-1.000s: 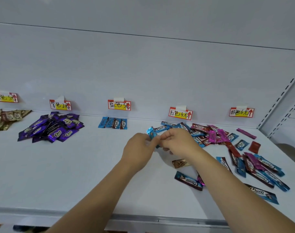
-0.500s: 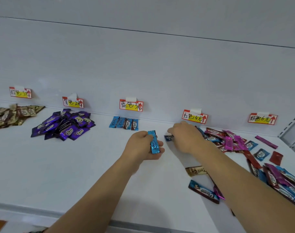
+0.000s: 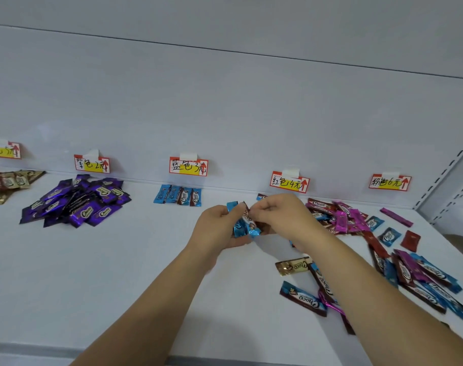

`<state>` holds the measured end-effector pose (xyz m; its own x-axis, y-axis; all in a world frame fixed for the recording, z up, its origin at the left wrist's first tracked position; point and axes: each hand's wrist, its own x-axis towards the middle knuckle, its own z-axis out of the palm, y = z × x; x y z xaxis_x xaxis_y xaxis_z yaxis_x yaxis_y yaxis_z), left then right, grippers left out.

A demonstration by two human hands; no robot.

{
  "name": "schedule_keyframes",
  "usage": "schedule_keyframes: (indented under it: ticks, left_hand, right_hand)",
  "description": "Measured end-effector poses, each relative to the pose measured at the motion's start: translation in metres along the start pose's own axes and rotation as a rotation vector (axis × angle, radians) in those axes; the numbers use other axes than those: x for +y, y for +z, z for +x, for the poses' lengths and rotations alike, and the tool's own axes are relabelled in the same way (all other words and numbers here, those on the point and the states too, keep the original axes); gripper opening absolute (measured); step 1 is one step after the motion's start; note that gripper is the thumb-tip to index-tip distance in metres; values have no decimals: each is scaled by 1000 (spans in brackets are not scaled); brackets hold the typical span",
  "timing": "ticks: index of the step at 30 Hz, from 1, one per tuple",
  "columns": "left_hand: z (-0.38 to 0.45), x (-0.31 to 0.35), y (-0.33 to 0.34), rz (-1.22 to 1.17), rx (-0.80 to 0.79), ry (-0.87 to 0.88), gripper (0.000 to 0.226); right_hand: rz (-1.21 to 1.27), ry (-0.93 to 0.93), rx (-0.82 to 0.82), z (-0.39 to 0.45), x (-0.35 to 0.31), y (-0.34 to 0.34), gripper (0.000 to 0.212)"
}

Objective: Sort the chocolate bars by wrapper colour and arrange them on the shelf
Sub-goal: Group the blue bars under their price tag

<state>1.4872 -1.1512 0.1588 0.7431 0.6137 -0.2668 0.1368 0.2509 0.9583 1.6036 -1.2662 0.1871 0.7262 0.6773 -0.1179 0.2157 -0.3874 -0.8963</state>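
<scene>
Shiny blue-wrapped chocolate bars, "Choco" lettering

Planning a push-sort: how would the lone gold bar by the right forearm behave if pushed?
The gold bar lies flat on the shelf, so it would likely slide, not roll. Its glossy wrapper suggests it is slippery. It looks small and thin, so probably light.

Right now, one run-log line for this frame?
phase: collecting blue bars | left hand: holds blue bars | right hand: pinching them | blue row: started

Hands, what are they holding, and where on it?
The left hand grips a few blue-wrapped bars around their middle; the right hand pinches one at its upper end.
</scene>
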Motion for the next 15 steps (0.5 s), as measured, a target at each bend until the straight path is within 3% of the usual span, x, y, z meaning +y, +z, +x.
schedule_keyframes:
  ticks: [2, 6, 9, 11, 15]
  left_hand:
    - [1, -1, 8, 18, 9, 12, 16]
    - [5, 5, 7, -65, 23, -37, 10]
    - [1, 8, -4, -36, -16, -59, 15]
    - [-2, 7, -8, -46, -22, -74, 14]
    - [0, 4, -10, -76, -34, -76, 12]
  right_hand:
    - [1, -30, 15, 0, 8, 3, 16]
    - [-794, -221, 251, 34, 34, -14, 24]
    - [-1108, -179, 227, 54, 49, -18, 20]
    - [-1183, -180, 185, 63, 53, -15, 16]
    - [-1080, -172, 181, 69, 40, -11, 20]
